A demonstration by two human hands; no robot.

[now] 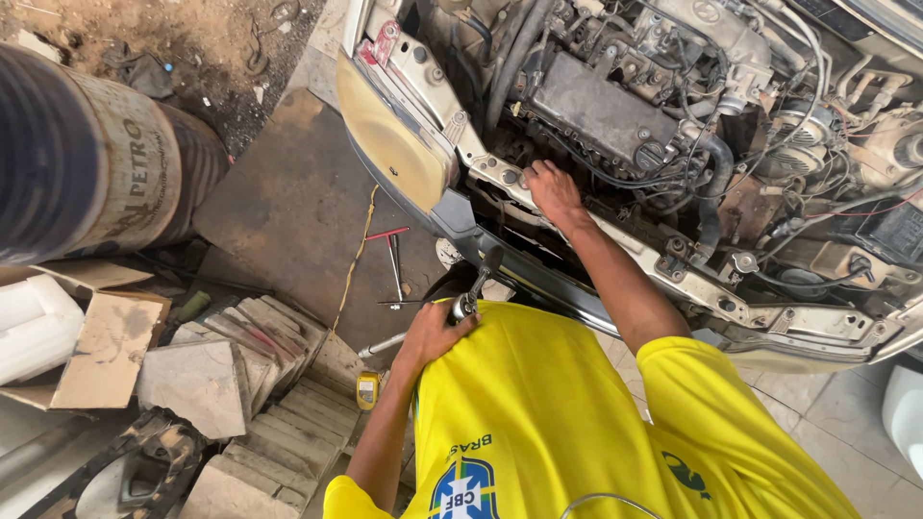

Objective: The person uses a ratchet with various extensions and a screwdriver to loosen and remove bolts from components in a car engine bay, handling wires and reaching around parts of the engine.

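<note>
— So, where are the hands?
— Right hand [555, 189] rests flat, fingers spread, on the dirty grey engine bay's front edge [500, 173], upper centre. Left hand [433, 332], lower centre, is closed around a shiny metal ratchet wrench [468, 300] against the yellow shirt [538, 404].

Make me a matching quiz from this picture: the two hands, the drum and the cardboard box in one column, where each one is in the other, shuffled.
1. left hand
2. right hand
3. drum
4. cardboard box

A. lying on its side, top left
B. reaching into the engine bay
C. gripping a ratchet near the yellow shirt
D. open on the ground, far left

Pairs: 1-C, 2-B, 3-A, 4-D
</note>
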